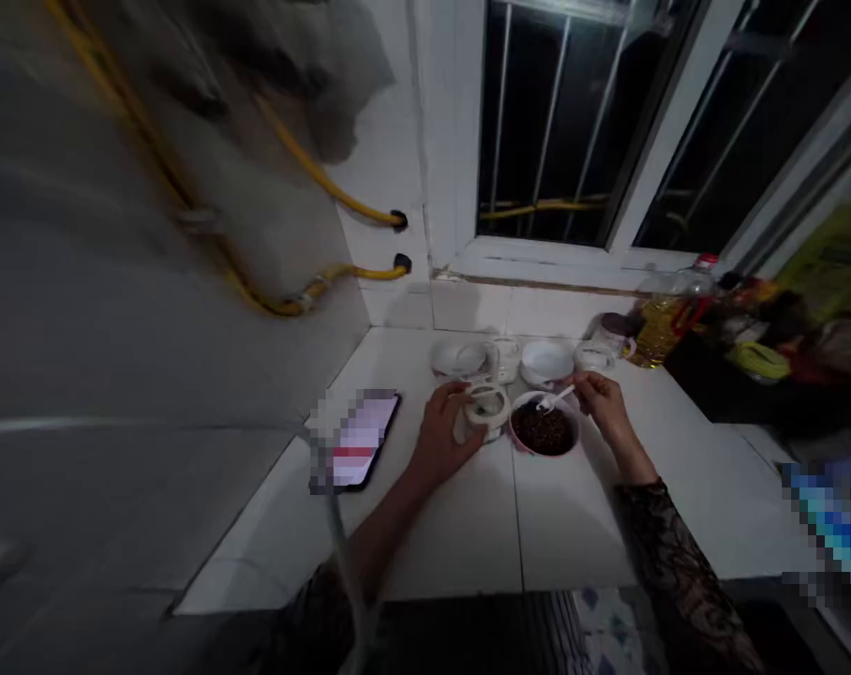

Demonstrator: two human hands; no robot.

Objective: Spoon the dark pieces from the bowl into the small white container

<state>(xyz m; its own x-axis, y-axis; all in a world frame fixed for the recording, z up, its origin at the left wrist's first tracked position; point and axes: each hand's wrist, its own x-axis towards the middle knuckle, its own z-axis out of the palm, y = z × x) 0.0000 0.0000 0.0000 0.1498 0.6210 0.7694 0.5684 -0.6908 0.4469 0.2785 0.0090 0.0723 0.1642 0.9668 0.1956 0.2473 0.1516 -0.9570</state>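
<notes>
My left hand (448, 433) curls around a small round jar (487, 405) with a pale rim, standing on the white tiled counter. Just right of it sits a bowl (515, 439) with a pinkish outside, filled with a dark brown, grainy mixture (544, 429). Between the fingers of my right hand (603, 401) is the handle of a small white spoon (560, 397). The spoon slants down to the left, its head over the mixture near the bowl's far side; whether it touches is unclear.
Behind stand a white bowl (546, 360), a clear-looking container (460, 358) and a small lidded jar (594, 356). An oil bottle (661, 323) and a dark box (713, 375) of goods are at the right. A lit phone (364, 441) lies left, near a cable (341, 544).
</notes>
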